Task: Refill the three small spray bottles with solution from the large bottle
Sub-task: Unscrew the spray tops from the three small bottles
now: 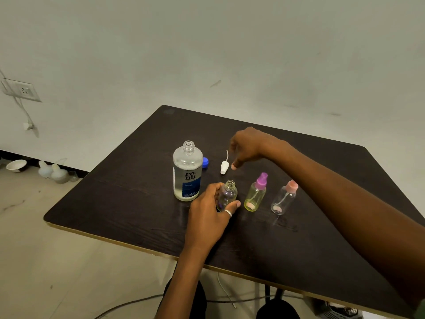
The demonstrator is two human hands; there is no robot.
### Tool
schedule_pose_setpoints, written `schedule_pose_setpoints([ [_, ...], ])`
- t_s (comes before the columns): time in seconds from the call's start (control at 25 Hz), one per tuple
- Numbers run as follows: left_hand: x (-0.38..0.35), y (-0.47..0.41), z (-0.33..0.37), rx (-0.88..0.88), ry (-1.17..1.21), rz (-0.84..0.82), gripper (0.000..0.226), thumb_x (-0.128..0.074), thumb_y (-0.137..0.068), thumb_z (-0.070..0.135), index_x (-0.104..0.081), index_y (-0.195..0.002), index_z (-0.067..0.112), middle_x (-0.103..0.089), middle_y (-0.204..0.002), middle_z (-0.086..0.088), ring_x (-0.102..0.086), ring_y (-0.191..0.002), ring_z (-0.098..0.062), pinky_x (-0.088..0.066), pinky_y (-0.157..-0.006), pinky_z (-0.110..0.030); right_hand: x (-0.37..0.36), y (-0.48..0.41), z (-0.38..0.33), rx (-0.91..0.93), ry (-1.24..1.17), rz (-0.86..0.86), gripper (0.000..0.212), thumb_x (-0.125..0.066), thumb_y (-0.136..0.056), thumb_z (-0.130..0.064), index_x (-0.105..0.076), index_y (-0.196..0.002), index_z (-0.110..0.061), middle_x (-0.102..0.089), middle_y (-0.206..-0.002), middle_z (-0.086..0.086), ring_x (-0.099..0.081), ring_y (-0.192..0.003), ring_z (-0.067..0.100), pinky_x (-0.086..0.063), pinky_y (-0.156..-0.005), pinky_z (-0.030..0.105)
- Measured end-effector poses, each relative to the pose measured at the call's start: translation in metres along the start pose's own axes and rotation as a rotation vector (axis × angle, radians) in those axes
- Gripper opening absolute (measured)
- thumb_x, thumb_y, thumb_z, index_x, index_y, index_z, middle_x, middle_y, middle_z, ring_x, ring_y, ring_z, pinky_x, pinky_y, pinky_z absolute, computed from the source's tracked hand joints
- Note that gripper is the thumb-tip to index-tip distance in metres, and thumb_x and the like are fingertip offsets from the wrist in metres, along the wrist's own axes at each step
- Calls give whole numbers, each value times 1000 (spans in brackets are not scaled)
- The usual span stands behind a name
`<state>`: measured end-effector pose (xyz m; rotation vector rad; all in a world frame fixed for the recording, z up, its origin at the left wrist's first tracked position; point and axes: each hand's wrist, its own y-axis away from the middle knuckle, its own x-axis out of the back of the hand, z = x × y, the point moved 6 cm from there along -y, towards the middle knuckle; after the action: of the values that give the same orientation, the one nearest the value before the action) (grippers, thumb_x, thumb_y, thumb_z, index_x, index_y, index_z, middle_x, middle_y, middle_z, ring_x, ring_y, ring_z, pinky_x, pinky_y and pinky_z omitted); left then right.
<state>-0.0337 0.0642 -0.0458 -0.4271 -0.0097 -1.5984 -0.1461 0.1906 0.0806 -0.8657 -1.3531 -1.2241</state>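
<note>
Spray bottles beside the large bottle (187, 171), one uncapped in my grip

Using the large bottle as my landmark: it stands upright and open on the dark table (128, 199), its blue cap (205, 162) lying just behind it. Just right of it, my left hand (208, 217) wraps its fingers around the uncapped small bottle (227, 195). Further right stand the yellow bottle (255, 194) with a purple sprayer, then the clear bottle (284, 200) with a pink sprayer. Behind these, right of the large bottle, my right hand (247, 146) hangs with fingers loosely parted beside the white sprayer head (224, 166); whether a fingertip touches it I cannot tell
</note>
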Motion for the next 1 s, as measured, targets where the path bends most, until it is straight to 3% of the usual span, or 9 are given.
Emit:
schedule_pose_setpoints([
  [0.12, 0, 0, 1, 8, -29, -5, 52, -83, -76, 43, -55, -120, 43, -64, -103, 31, -60, -101, 16, -47, -80, -3, 19, 27, 5, 12, -59, 33, 37, -77, -75, -44, -71, -100, -17, -70, -97, -2, -62, -88, 15, -48, -75, 30],
  [0.24, 0, 0, 1, 36, -67, -12, 67, -84, -73, 48, -50, -129, 40, -62, -116, 26, -60, -105, 11, -45, -84, -4, 24, 57, 5, 46, -68, 10, 33, -68, -82, -49, -72, -98, -20, -71, -97, -4, -63, -91, 14, -51, -81, 32],
  [0.4, -1, 2, 3, 47, -136, -28, 95, -83, -70, 55, -38, -148, 27, -53, -146, 7, -51, -130, -9, -43, -103, -23, 21, 89, 5, 58, -103, 4, 34, -63, -86, -51, -72, -100, -21, -72, -95, -5, -64, -89, 12, -52, -84, 33],
  [0.52, 2, 14, 9, 71, -201, 12, 105, -80, -68, 62, -31, -153, 25, -42, -156, 1, -42, -142, -18, -42, -112, -38, 15, 100, 4, 49, -115, 2, 34, -65, -84, -50, -72, -100, -21, -72, -93, -6, -64, -87, 11, -53, -84, 33],
  [0.6, 7, 34, 17, 36, -197, 120, 99, -79, -69, 62, -36, -151, 24, -45, -153, 0, -45, -139, -18, -43, -109, -34, 10, 106, 6, 36, -124, 4, 34, -69, -82, -48, -72, -101, -21, -72, -93, -6, -64, -86, 11, -54, -82, 32],
  [0.68, 8, 57, 32, -112, -193, 248, 81, -79, -75, 53, -47, -143, 22, -57, -141, 1, -53, -128, -11, -45, -101, -20, 7, 109, 6, 31, -117, 21, 30, -73, -80, -42, -73, -99, -20, -71, -92, -6, -64, -84, 12, -53, -79, 30],
  [0.8, 0, 74, 53, -281, -214, 314, 58, -80, -82, 38, -60, -131, 16, -66, -125, 1, -58, -116, -3, -44, -94, -7, 5, 113, 5, 42, -93, 57, 17, -76, -79, -27, -74, -92, -17, -71, -89, -4, -65, -82, 13, -55, -76, 31],
  [1.0, -23, 72, 72, -293, -204, 227, 58, -79, -84, 28, -59, -135, 12, -66, -130, -5, -62, -121, -16, -55, -97, -29, 7, 127, 12, 26, -108, 70, 10, -75, -78, -23, -75, -84, -15, -72, -82, -1, -67, -77, 14, -58, -75, 33],
])
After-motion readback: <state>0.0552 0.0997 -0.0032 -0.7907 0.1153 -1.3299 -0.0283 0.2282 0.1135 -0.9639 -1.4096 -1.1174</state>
